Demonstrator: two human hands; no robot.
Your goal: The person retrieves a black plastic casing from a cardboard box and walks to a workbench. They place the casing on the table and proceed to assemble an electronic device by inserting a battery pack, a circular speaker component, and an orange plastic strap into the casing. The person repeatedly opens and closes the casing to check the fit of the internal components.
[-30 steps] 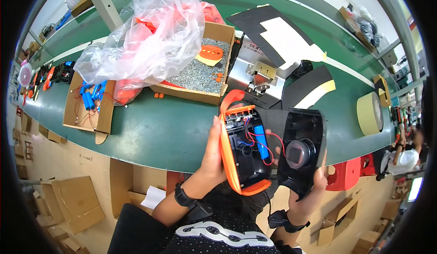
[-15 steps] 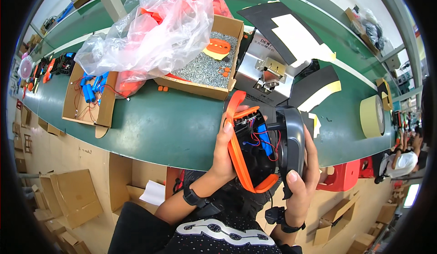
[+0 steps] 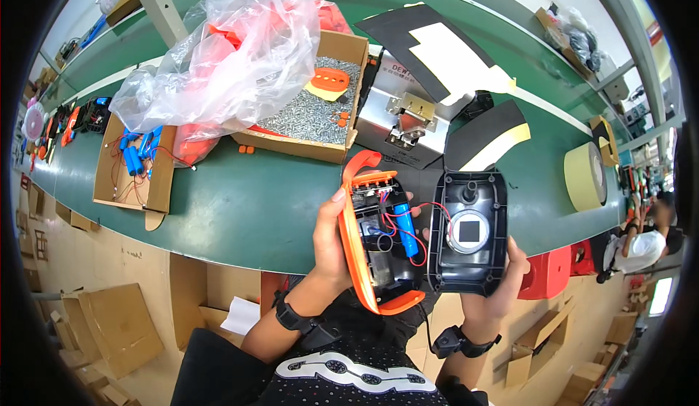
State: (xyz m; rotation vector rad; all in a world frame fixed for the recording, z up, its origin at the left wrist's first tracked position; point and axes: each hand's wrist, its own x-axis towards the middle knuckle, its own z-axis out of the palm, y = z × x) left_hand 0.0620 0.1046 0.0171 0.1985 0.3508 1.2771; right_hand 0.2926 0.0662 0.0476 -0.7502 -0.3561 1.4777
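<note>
My left hand [image 3: 331,242] grips an orange and black plastic housing [image 3: 352,249] by its left side, its hollow inside turned up. In it lie a blue cylindrical battery [image 3: 405,230], a small circuit board and thin coloured wires. My right hand [image 3: 504,278] holds a black back cover [image 3: 466,271] by its lower right edge, inner face up. A round speaker [image 3: 467,231] with a dark square at its centre sits in that cover. Red wires [image 3: 435,205] run across the gap between the two halves. An orange strap loop [image 3: 362,162] tops the housing.
Beyond my hands stands a metal screw feeder [image 3: 404,107] with black foam sheets [image 3: 477,140] beside it. Left of it are a carton of screws [image 3: 291,149], a plastic bag [image 3: 218,64] and a box of blue batteries [image 3: 156,187]. A tape roll [image 3: 585,176] stands at right.
My right hand has swung the black cover open to the right, turning its inside and the speaker upward. The orange housing has shifted slightly left and stays in my left hand.
</note>
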